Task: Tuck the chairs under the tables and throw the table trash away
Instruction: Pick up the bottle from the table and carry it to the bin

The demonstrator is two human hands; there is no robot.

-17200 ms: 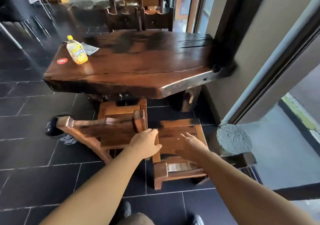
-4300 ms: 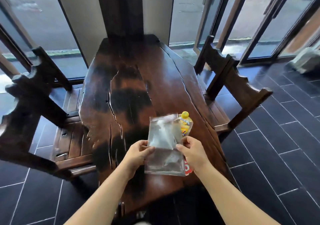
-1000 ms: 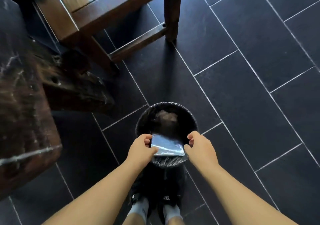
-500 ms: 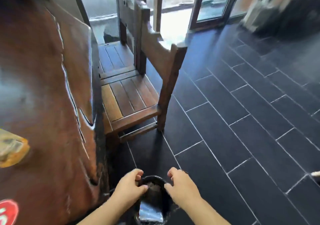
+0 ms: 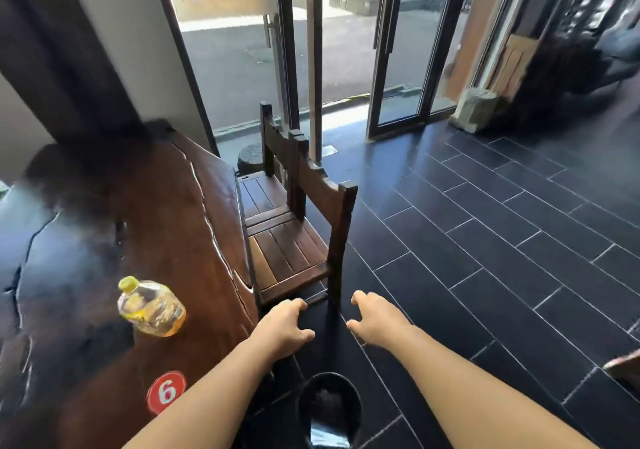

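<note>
A small black bin [image 5: 329, 410] stands on the floor below me, and the clear plastic bag [image 5: 329, 433] lies inside it. My left hand [image 5: 282, 327] and my right hand [image 5: 375, 320] hover above the bin, fingers loosely curled and holding nothing. A yellow bottle [image 5: 152, 306] lies on its side on the dark wooden table [image 5: 138, 227] to my left, above a red number 6 sticker [image 5: 165, 391]. Two wooden chairs [image 5: 304, 220] sit along the table's right side, their seats partly under the edge.
Dark tiled floor [image 5: 485, 258] stretches out to the right. Glass doors [image 5: 398, 50] and a stone block [image 5: 476, 109] stand at the far end. A dark pillar [image 5: 65, 50] rises behind the table.
The plastic bag left my hands and dropped into the bin. Both hands rose away from the bin's rim, and my view lifted from the floor toward the chairs and doors.
</note>
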